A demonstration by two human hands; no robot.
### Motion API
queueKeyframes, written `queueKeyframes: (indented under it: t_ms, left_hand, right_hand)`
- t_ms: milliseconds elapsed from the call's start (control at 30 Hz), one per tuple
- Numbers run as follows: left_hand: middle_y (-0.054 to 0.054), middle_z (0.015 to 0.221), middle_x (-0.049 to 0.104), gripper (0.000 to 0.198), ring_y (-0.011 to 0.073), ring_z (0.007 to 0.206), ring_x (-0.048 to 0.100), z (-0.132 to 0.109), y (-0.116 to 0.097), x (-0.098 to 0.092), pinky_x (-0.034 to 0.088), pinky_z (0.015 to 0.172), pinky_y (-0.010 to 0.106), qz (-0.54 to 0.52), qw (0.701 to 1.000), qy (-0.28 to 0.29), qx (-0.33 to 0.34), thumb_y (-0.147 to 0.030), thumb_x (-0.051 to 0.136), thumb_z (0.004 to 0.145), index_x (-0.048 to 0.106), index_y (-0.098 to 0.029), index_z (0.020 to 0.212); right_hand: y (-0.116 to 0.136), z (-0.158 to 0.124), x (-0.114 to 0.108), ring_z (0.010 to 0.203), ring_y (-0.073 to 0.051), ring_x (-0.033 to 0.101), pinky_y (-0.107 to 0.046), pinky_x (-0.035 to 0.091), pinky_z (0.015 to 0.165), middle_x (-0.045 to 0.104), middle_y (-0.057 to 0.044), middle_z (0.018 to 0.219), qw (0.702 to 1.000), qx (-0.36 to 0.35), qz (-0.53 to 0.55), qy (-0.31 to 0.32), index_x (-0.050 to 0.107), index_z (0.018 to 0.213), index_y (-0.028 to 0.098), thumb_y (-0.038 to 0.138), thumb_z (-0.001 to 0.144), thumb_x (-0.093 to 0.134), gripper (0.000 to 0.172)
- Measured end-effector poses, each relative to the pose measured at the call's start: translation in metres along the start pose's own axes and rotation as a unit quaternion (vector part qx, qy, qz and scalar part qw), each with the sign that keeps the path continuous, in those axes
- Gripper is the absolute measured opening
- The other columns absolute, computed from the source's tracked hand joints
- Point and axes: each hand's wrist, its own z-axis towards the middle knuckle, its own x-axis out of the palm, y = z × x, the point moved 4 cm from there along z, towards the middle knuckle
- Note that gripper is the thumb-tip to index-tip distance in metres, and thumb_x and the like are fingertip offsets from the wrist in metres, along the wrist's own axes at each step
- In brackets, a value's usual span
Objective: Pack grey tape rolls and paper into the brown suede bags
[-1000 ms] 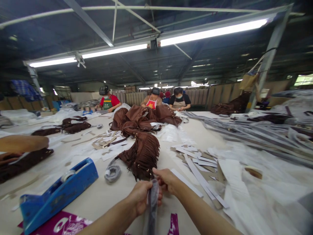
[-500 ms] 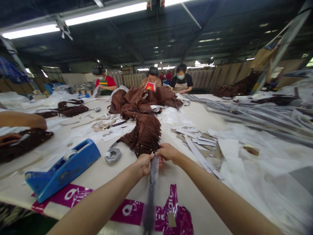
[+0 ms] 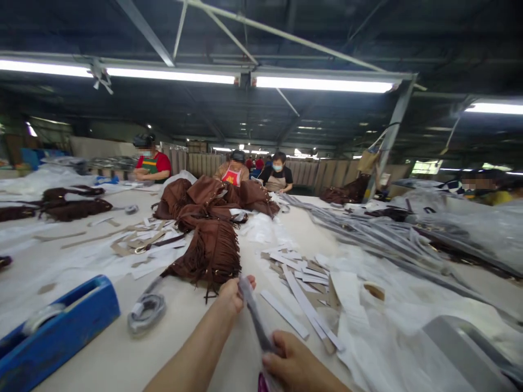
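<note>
A dark strap in translucent wrapping point(image 3: 255, 317) runs between my two hands in the head view. My left hand point(image 3: 231, 296) is closed on its far end, beside a brown fringed bag point(image 3: 213, 251). Nearer to me, my right hand point(image 3: 296, 359) grips the strap between thumb and fingers. From the bag's left side another wrapped strap leads to a coiled roll point(image 3: 147, 314) lying on the table.
A blue tape dispenser point(image 3: 61, 332) stands at the front left. Paper strips point(image 3: 304, 296), a tape roll point(image 3: 373, 291) and plastic sheeting lie to the right, with long wrapped straps point(image 3: 368, 239) behind. More brown bags point(image 3: 216, 196) are heaped ahead; several people sit beyond.
My right hand has left the bag's edge and come down along the strap towards me. My left hand stays at the far end. The view has tilted up and turned right.
</note>
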Motion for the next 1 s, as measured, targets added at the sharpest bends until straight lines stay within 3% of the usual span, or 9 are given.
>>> queueKeyframes:
  t_ms: [133,233,300,367,433,533,600,800,1000]
  left_hand:
    - [0.008,0.073,0.065,0.024,0.0209,0.067,0.065,-0.02,-0.002,-0.023,0.053,0.062,0.034,0.127,0.991,0.014,0.036,-0.028,0.047,0.092,0.06,-0.01,0.081]
    - [0.01,0.106,0.067,0.019,0.026,0.108,0.059,-0.046,-0.018,-0.038,0.045,0.093,0.039,0.21,0.962,0.045,0.168,-0.013,0.057,0.079,0.064,-0.018,0.096]
    - [0.004,0.134,0.054,0.049,0.0245,0.132,0.038,-0.064,-0.03,-0.029,0.021,0.113,0.039,0.353,0.858,0.15,0.342,-0.003,0.058,0.069,0.062,-0.026,0.112]
    - [0.001,0.141,0.048,0.058,0.0257,0.137,0.028,-0.076,-0.028,-0.012,0.001,0.116,0.042,0.498,0.686,0.267,0.458,-0.002,0.057,0.068,0.059,-0.029,0.119]
    - [0.005,0.12,0.063,0.041,0.0266,0.124,0.044,-0.071,-0.022,0.0,0.007,0.114,0.043,0.56,0.604,0.309,0.475,-0.006,0.055,0.074,0.064,-0.028,0.108]
    - [0.005,0.078,0.065,0.021,0.0226,0.083,0.057,-0.049,-0.02,0.008,0.035,0.095,0.035,0.56,0.636,0.265,0.459,-0.01,0.049,0.079,0.065,-0.024,0.081]
    - [0.003,0.07,0.06,0.02,0.0202,0.07,0.052,-0.039,-0.02,0.01,0.038,0.078,0.029,0.556,0.651,0.249,0.453,-0.009,0.047,0.078,0.061,-0.023,0.073]
    - [-0.001,0.062,0.056,0.018,0.0161,0.061,0.05,-0.044,-0.023,0.012,0.032,0.062,0.024,0.555,0.654,0.271,0.437,-0.01,0.048,0.079,0.056,-0.021,0.067]
    - [0.002,0.076,0.064,0.024,0.0176,0.075,0.058,-0.047,-0.021,0.003,0.038,0.07,0.022,0.461,0.737,0.268,0.416,-0.034,0.046,0.09,0.061,-0.019,0.079]
  right_hand:
    - [0.001,0.008,-0.006,0.043,-0.009,0.043,-0.02,0.034,0.044,0.046,0.006,0.049,0.979,0.117,0.161,0.036,0.049,0.065,0.019,0.019,0.061,0.054,0.007]
    - [0.007,0.008,-0.016,0.035,-0.008,0.042,-0.019,0.035,0.041,0.05,0.005,0.044,0.954,0.179,0.239,0.024,0.047,0.066,0.02,0.017,0.061,0.054,0.009]
    - [0.012,0.007,-0.022,0.034,-0.008,0.044,-0.018,0.036,0.04,0.053,0.004,0.044,0.951,0.18,0.25,0.032,0.046,0.065,0.02,0.015,0.062,0.056,0.012]
    - [0.018,0.004,-0.027,0.037,-0.008,0.049,-0.017,0.036,0.039,0.056,0.001,0.048,0.949,0.167,0.264,0.053,0.049,0.067,0.018,0.017,0.063,0.061,0.013]
    - [0.023,-0.001,-0.033,0.039,-0.008,0.052,-0.016,0.037,0.038,0.06,-0.001,0.054,0.943,0.164,0.283,0.058,0.052,0.071,0.017,0.023,0.068,0.065,0.014]
    - [0.026,-0.012,-0.043,0.041,-0.007,0.053,-0.015,0.039,0.037,0.062,-0.002,0.06,0.932,0.185,0.309,0.046,0.059,0.08,0.012,0.034,0.077,0.064,0.022]
    - [0.024,-0.019,-0.049,0.041,-0.006,0.054,-0.015,0.041,0.038,0.063,-0.004,0.061,0.924,0.191,0.326,0.057,0.063,0.085,0.007,0.036,0.078,0.065,0.029]
    - [0.023,-0.022,-0.054,0.045,-0.008,0.061,-0.014,0.043,0.041,0.067,-0.003,0.06,0.915,0.093,0.381,0.092,0.066,0.079,0.009,0.034,0.061,0.084,0.035]
    - [0.06,0.007,-0.052,0.078,-0.016,0.066,-0.024,0.051,0.063,0.071,-0.002,0.083,0.864,-0.019,0.503,-0.009,0.066,0.083,0.019,0.034,0.052,0.089,0.041]
